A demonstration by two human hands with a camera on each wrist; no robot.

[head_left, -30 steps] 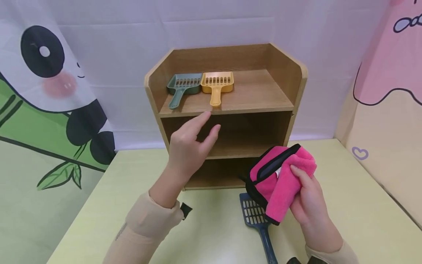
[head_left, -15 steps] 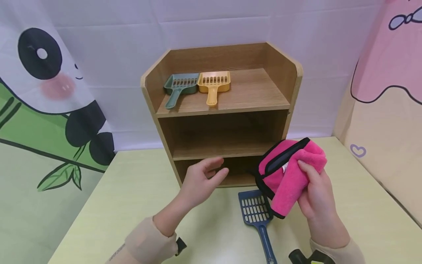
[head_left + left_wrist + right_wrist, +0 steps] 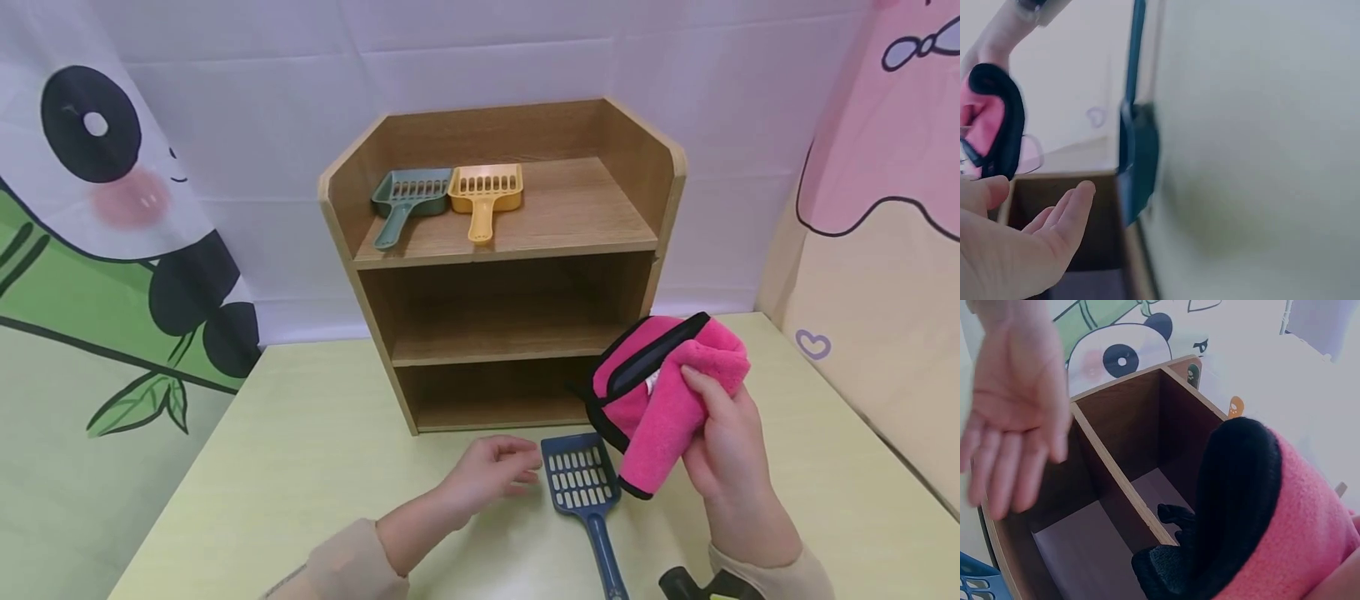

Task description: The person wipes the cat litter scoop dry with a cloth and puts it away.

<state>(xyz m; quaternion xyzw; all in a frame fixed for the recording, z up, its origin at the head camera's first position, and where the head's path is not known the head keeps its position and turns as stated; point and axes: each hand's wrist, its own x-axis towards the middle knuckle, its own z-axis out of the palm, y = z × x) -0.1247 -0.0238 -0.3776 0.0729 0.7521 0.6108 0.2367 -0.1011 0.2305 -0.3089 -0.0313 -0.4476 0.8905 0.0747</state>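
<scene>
A pink fleece piece with black trim is gripped, bunched up, in my right hand, above the right part of the table. My left hand is low over the table, its fingers extended and holding nothing. Just right of those fingertips lies a dark blue litter scoop, slotted head toward the shelf, handle toward me. In the left wrist view the scoop appears edge-on beyond the left fingers. The right wrist view shows the pink fleece piece up close and the left palm facing the camera.
A wooden three-tier shelf stands at the back of the pale yellow table. On its top tier, a green litter scoop and a yellow one lie side by side at the left.
My left hand has come down from in front of the top shelf to beside the blue scoop. My right hand has shifted slightly right and up with the pink fleece piece.
</scene>
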